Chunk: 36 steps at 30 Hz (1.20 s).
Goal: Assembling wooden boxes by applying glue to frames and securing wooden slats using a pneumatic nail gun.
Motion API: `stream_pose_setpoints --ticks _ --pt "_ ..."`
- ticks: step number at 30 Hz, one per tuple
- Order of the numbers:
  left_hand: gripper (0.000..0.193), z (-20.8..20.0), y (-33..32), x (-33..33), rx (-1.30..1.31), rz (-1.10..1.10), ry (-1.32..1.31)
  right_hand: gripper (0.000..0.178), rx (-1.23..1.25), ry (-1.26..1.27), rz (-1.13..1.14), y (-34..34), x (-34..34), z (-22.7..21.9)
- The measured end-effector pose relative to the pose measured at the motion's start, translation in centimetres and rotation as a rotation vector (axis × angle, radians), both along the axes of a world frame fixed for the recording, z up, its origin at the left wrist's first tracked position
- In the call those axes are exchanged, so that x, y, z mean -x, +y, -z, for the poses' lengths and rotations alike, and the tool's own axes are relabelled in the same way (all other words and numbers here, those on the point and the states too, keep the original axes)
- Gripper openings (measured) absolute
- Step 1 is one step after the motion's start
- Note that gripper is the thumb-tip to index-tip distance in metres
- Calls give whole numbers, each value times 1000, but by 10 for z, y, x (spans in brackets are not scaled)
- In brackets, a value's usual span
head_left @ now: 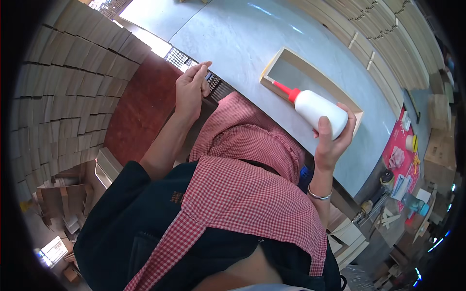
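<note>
My right hand (335,141) is wrapped round a white squeeze bottle (318,109), which lies tilted with its red pointed nozzle toward the upper left. Beneath and behind the bottle, a pale rectangular wooden frame (324,77) rests on the grey tabletop (233,46); the bottle hides part of its near side. At the table's near edge, to the left of the frame, my left hand (192,88) is raised with its fingers closed in a pinch. Whether anything is between those fingertips cannot be made out.
Tall stacks of wooden pieces (58,106) stand on the left beside a reddish-brown surface (141,106). More stacked wooden strips (374,29) line the table's far right side. A pink cloth (400,150) with tape and small tools lies at the right, near a clear bottle (415,204).
</note>
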<state>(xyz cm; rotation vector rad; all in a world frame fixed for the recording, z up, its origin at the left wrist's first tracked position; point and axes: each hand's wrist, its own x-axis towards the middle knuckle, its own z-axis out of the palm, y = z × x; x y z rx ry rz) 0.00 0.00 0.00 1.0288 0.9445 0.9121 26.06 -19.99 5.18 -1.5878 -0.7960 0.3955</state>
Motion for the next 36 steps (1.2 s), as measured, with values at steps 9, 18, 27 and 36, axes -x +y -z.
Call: stream_pose_setpoints --ticks 9,18,27,36 --pt "26 -3 -7 4 147 -109 -85 61 18 -76 -53 22 8 -5" --pt "24 -1 -4 3 148 -83 -55 58 -4 -217 -36 35 2 -5" --pt "23 0 -3 2 145 -68 -52 53 -11 -256 -2 55 -11 -6" --pt "23 -2 -3 -2 140 -60 -48 54 -52 -448 67 71 -29 -1"
